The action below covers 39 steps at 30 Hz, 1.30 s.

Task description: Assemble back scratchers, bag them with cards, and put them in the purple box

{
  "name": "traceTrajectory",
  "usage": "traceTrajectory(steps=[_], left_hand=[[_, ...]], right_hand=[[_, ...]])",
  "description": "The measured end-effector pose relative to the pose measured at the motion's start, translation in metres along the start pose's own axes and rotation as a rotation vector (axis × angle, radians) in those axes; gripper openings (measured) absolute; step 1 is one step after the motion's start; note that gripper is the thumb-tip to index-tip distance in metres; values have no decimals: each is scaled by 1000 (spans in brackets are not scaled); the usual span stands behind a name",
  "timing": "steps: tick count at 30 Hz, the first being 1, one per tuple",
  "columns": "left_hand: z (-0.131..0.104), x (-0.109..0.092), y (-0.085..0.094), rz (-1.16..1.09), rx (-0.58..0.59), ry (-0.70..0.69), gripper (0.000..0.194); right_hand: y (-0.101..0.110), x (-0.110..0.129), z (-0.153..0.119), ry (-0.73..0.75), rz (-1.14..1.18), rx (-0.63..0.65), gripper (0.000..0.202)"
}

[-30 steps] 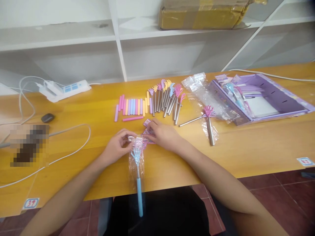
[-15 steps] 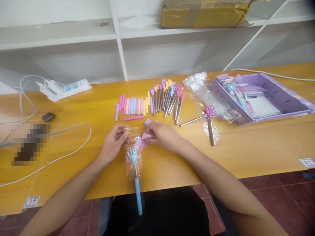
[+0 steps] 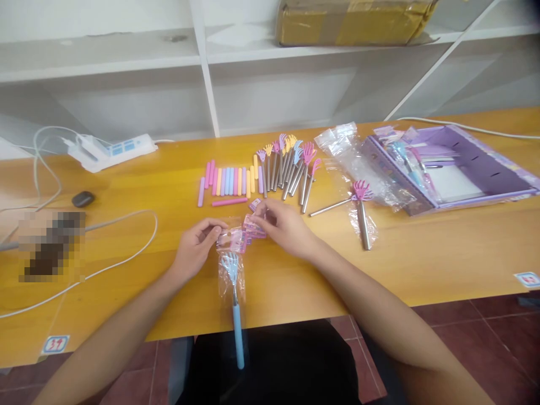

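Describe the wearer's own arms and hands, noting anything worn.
The left hand and right hand are ungloved, with no rings, watch or bracelet visible. The left arm and right arm show no sleeves. Dark clothing covers the lap.

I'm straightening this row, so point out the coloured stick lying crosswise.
The pink stick in front of the row: it lies left to right, the others front to back.

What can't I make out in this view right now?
In the head view:
Printing on the small pink-and-purple cards: too small, partly covered by the right hand.
Taped brown cardboard box: top cut off by the upper edge.
Dark pixelated patch: too coarse to identify.
Left hand: curled fingers partly hidden by its thumb.
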<state>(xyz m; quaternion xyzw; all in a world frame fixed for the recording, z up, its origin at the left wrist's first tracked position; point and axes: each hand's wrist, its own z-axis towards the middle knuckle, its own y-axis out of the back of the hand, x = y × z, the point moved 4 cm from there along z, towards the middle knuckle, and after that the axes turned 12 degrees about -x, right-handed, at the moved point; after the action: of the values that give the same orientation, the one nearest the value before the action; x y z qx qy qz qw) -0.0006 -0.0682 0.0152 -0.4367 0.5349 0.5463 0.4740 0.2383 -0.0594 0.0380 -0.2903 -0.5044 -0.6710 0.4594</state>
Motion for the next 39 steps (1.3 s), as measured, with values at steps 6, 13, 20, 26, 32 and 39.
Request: traceTrajectory(steps=[6, 13, 20, 26, 32, 39], left_hand=[[-2, 6, -4, -232, 81, 112, 26], [-2, -1, -11, -514, 200, 216, 32], [0, -2, -11, -596, 220, 262, 37], [0, 0, -11, -610, 218, 272, 38], [-1, 0, -12, -578, 231, 287, 41], [-2, 1, -13, -593, 263, 282, 41]], right_hand=[[-7, -3, -3, -155, 387, -48, 27], [-19, -8, -8, -133, 357, -20, 27], [-16, -8, -5, -41, 156, -45, 18], [-14, 0, -6, 74, 59, -1, 11], [-12, 5, -8, 183, -36, 28, 13], [-12, 6, -8, 241, -64, 44, 14]])
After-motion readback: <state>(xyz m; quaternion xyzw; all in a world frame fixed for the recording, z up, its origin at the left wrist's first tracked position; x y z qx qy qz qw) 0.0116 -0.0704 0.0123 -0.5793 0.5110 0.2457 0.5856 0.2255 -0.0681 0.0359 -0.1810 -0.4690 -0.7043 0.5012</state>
